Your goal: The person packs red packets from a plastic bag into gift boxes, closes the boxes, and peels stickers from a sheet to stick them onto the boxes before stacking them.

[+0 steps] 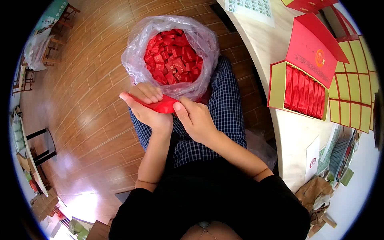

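Between my two hands is a shiny red packet (165, 105), held above my lap. My left hand (148, 110) has it across the palm, with the fingers curled over and the thumb stretched out to the left. At the packet's right end, the thumb and fingers of my right hand (196, 120) pinch its edge. Just beyond my hands stands a clear plastic bag (134, 52), its mouth rolled wide, filled with many small red packets (172, 60).
On the pale table (294, 150) to the right lies an open red box (312, 48) holding a row of upright red packets (304, 92). Beside it are stacked yellow-green boxes with red edges (352, 88). A sticker sheet (254, 8) lies at the table's far end.
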Tool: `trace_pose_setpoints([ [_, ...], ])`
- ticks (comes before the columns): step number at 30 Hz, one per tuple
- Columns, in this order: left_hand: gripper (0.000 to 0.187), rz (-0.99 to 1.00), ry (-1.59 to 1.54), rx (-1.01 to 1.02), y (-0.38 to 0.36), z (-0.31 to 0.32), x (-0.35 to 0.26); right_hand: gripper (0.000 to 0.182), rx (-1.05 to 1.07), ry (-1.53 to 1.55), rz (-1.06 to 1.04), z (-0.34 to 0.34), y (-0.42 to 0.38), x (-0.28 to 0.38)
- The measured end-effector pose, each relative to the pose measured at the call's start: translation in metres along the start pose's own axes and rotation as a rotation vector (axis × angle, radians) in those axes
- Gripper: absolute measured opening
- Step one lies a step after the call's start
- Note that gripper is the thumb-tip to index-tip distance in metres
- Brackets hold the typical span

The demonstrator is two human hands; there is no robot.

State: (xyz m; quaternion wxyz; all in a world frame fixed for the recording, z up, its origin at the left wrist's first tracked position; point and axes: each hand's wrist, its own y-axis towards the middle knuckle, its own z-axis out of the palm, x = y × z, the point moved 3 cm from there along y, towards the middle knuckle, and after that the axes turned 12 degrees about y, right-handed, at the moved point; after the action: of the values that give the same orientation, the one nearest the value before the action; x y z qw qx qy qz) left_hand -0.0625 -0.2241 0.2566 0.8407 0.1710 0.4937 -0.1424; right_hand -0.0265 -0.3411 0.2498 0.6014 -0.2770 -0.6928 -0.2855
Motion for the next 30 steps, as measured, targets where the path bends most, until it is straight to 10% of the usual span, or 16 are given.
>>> trace_pose_setpoints([
  [9,0.051,0.056,0.075,-0.043,0.008,-0.006,0.003,0.021,-0.086,0.004,-0.165,-0.004,0.006,-0.011],
  [11,0.052,0.128,0.181,-0.016,0.004,-0.006,0.006,0.028,0.081,0.709,0.543,-0.004,0.006,-0.02],
  [15,0.058,0.282,0.44,0.215,-0.016,-0.026,0.034,0.03,0.139,1.053,0.813,-0.003,0.008,-0.029],
  [18,0.065,0.128,0.341,0.467,-0.024,-0.036,0.056,0.024,-0.042,0.891,0.848,-0.014,0.016,-0.058],
  [23,0.023,-0.43,0.607,0.544,-0.005,-0.053,0.091,0.035,-0.142,-0.143,0.318,-0.036,0.046,-0.092],
  [27,0.098,-0.472,0.821,0.972,-0.005,-0.048,0.102,0.038,0.011,-0.175,0.37,-0.008,0.072,-0.099],
  [30,0.096,-0.409,0.846,0.789,0.01,-0.066,0.142,0.031,0.04,-0.071,0.356,0.01,0.099,-0.121],
])
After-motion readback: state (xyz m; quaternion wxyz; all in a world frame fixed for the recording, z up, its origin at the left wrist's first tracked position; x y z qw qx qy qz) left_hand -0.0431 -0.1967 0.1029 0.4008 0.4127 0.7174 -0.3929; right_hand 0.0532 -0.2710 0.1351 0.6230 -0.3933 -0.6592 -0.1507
